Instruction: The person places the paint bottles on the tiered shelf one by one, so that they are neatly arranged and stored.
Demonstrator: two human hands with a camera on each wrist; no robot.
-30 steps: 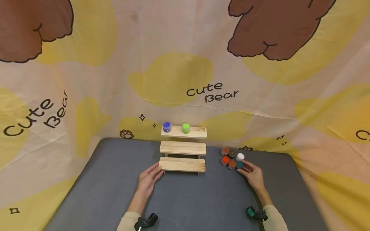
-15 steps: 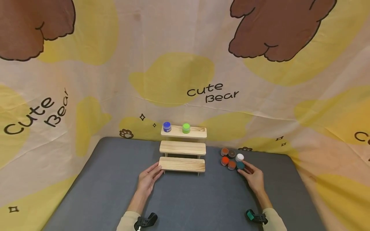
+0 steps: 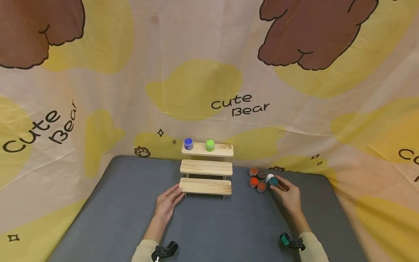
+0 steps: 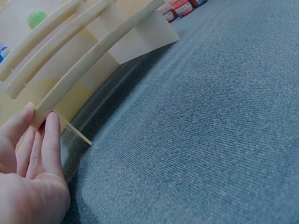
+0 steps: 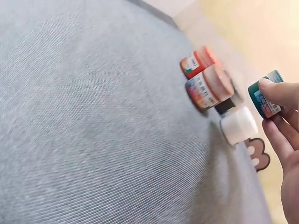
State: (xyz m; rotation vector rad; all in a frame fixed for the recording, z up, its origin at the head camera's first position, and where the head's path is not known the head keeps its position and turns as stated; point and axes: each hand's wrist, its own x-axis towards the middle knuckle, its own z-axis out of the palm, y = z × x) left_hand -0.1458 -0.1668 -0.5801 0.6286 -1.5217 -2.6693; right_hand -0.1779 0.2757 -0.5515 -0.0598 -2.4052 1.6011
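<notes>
My right hand (image 3: pixel 289 196) pinches a small teal paint jar (image 5: pixel 266 95) between thumb and fingers, raised off the table beside the other jars. A white jar (image 5: pixel 239 125) stands just below it in the right wrist view. My left hand (image 3: pixel 166 206) grips the left end of the lowest step of a three-tier wooden display stand (image 3: pixel 206 186), thumb on top and fingers underneath. On the top step sit a blue jar (image 3: pixel 188 144) at the left end and a green jar (image 3: pixel 210 145) near the middle.
Left of the white jar, a red-orange jar (image 3: pixel 253 182), a brown-orange jar (image 3: pixel 261 187), another orange-brown jar (image 3: pixel 253 172) and a dark jar (image 3: pixel 261 174) cluster on the grey table (image 3: pixel 209 229). A printed cloth (image 3: pixel 183 91) hangs behind the table.
The right hand has lifted the teal jar from the cluster, up and slightly right, so it now overlaps the white jar. The left hand keeps its place on the stand.
</notes>
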